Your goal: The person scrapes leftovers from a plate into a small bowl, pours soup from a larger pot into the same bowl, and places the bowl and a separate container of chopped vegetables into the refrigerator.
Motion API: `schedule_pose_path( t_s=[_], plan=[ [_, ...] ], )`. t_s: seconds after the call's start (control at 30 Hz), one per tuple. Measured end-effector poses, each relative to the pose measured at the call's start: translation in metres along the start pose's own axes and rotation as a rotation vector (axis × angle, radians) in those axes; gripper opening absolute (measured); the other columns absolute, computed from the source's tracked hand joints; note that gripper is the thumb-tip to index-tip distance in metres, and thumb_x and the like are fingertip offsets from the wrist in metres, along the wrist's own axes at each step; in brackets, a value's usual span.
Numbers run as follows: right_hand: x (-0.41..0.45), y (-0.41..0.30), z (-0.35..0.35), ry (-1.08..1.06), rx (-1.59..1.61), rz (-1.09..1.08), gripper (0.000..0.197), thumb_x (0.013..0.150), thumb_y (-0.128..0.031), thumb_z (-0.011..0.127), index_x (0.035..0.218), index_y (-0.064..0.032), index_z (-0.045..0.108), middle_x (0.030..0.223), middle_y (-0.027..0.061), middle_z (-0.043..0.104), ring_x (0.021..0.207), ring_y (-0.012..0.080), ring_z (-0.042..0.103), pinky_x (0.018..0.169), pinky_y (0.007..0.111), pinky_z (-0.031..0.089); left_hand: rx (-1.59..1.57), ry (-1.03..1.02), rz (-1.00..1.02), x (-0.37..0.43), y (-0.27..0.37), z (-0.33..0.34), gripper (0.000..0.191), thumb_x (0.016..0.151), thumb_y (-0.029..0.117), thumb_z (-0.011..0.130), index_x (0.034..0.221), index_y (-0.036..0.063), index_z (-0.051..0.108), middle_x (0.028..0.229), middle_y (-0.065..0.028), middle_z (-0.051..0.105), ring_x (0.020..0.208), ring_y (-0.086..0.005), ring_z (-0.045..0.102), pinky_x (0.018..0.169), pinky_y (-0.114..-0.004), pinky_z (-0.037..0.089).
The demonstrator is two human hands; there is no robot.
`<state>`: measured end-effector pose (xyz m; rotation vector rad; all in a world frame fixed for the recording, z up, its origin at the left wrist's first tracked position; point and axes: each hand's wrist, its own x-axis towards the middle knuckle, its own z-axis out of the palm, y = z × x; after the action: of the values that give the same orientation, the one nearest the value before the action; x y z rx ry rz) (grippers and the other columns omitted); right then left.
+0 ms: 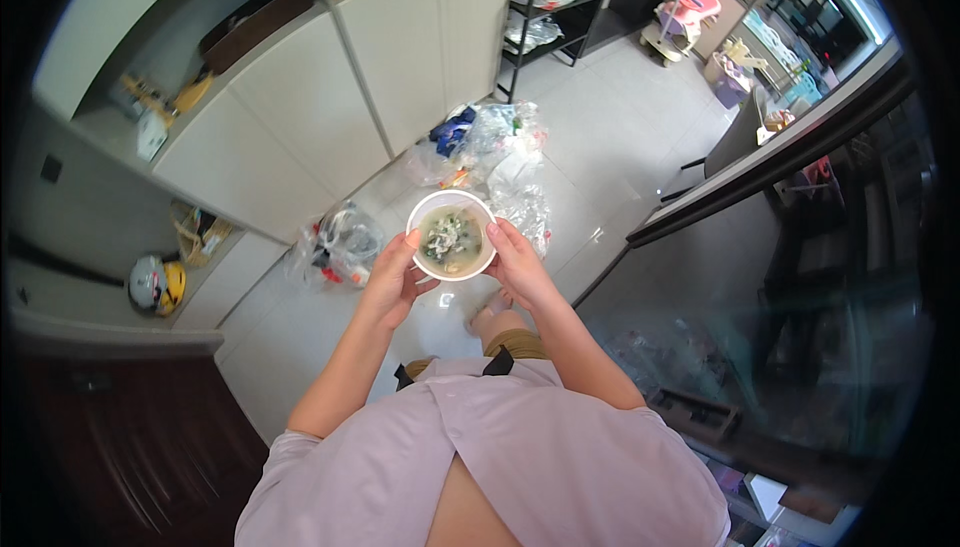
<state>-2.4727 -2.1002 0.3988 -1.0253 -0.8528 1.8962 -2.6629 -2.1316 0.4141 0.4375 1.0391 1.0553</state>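
Observation:
Between my two hands I hold a round white bowl out in front of my body. Inside it is a cloudy soup with green bits and pale pieces heaped in the middle. My left hand grips the left side, its thumb on the rim and its fingers curled beneath. On the opposite side my right hand holds the rim with its thumb, and its other fingers are mostly hidden under the bowl. The bowl looks about level, above the tiled floor.
Clear plastic bags lie on the floor in a large heap ahead and a smaller pile at left. Pale cabinets line the left. A dark glass panel stands at right. Beyond are a black rack and a pink ride-on toy.

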Motion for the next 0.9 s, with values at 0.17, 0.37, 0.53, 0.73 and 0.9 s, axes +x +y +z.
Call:
schedule_pose_path(
  t_s=[0.17,0.37,0.53,0.73,0.9],
  plan=[
    [0.056,-0.033,-0.070,0.132,0.116,-0.069,0.046,0.092,-0.031,0.049,0.125,-0.0005,0.039,0.111,0.0112,0.054,0.097,0.0177,0.057,0.082,0.032,0.049,0.031,-0.106,-0.074,0.104,0.008,0.056,0.050,0.084,0.048,0.057,0.116,0.0114,0.048,0.105,-0.0037,0.058,0.092,-0.0157,0.059,0.077,-0.037,0.050],
    [0.100,-0.115,-0.157,0.254,0.120,-0.138,0.050,0.090,-0.029,0.055,0.125,0.0029,0.039,0.107,0.0153,0.057,0.095,0.0187,0.059,0.079,0.031,0.051,0.054,-0.226,-0.106,0.212,0.012,0.149,0.053,0.084,0.051,0.055,0.119,0.0128,0.047,0.107,-0.0043,0.058,0.092,-0.0166,0.059,0.077,-0.037,0.050],
    [0.133,-0.170,-0.242,0.342,0.232,-0.220,0.049,0.089,-0.027,0.057,0.123,0.0033,0.040,0.105,0.0155,0.058,0.094,0.0190,0.059,0.078,0.031,0.051,0.157,-0.356,-0.228,0.307,0.016,0.232,0.057,0.083,0.058,0.051,0.120,0.0146,0.047,0.109,-0.0039,0.057,0.096,-0.0174,0.057,0.078,-0.038,0.049],
    [0.177,-0.226,-0.370,0.493,0.204,-0.270,0.045,0.089,-0.028,0.057,0.120,0.0001,0.043,0.104,0.0098,0.058,0.091,0.0148,0.059,0.075,0.029,0.052,0.322,-0.562,-0.397,0.435,0.004,0.350,0.077,0.082,0.071,0.029,0.134,0.0151,0.035,0.128,-0.0078,0.047,0.114,-0.0251,0.050,0.085,-0.046,0.048],
    [0.204,-0.303,-0.457,0.654,0.191,-0.266,0.039,0.089,-0.028,0.056,0.119,-0.0045,0.046,0.104,0.0043,0.058,0.087,0.0104,0.059,0.073,0.026,0.050,0.162,-0.766,-0.555,0.542,0.006,0.463,0.072,0.083,0.067,0.038,0.129,0.0122,0.040,0.123,-0.0079,0.051,0.112,-0.0231,0.051,0.088,-0.045,0.045]
  ],
)
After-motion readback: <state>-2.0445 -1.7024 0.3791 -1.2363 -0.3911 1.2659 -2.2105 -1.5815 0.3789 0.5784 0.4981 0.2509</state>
